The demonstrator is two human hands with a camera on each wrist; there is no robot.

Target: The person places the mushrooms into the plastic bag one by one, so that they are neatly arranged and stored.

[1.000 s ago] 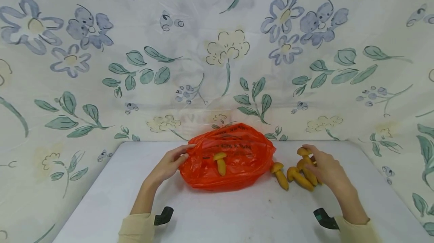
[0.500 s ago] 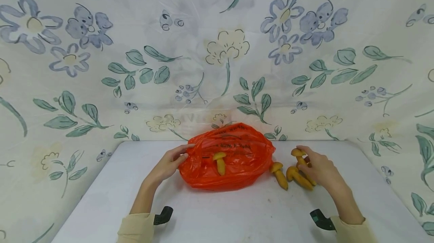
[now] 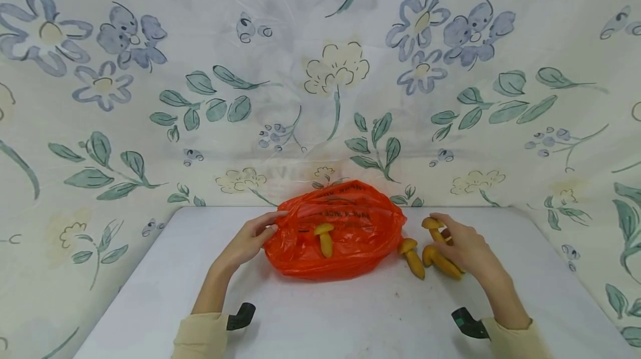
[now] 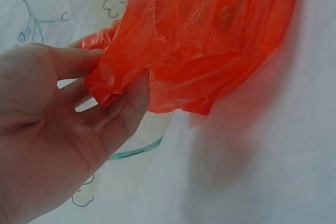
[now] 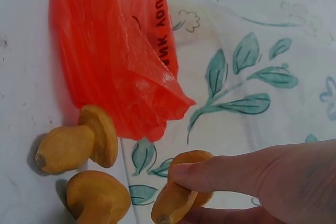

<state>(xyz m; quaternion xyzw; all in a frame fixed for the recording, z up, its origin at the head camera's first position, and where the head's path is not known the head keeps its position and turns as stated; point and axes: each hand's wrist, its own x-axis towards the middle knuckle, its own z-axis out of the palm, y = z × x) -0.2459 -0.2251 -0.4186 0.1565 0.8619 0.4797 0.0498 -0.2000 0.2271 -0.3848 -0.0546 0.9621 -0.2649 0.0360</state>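
Observation:
A red plastic bag (image 3: pixel 350 242) with dark printing lies open on the white table, and one yellow-brown mushroom (image 3: pixel 326 240) shows in its middle. My left hand (image 3: pixel 250 240) pinches the bag's left edge; in the left wrist view the thin film (image 4: pixel 173 40) runs between thumb and fingers. To the bag's right, my right hand (image 3: pixel 466 245) pinches a mushroom (image 5: pixel 176 198) between thumb and fingers, slightly above the others. Beneath and beside that hand lie more mushrooms, one (image 3: pixel 412 259) touching or close to the bag's right side and another (image 3: pixel 442 262) nearer the hand. Others are partly hidden behind the fingers.
The white table (image 3: pixel 340 314) extends in front of the bag and to both sides. Behind it rises a floral cloth (image 3: pixel 320 97), close to the bag's back edge. Black devices (image 3: pixel 241 316) sit at both wrists.
My right hand has moved left toward the bag, carrying the pinched mushroom over the pile. The left hand keeps its hold on the bag, which stays in place.

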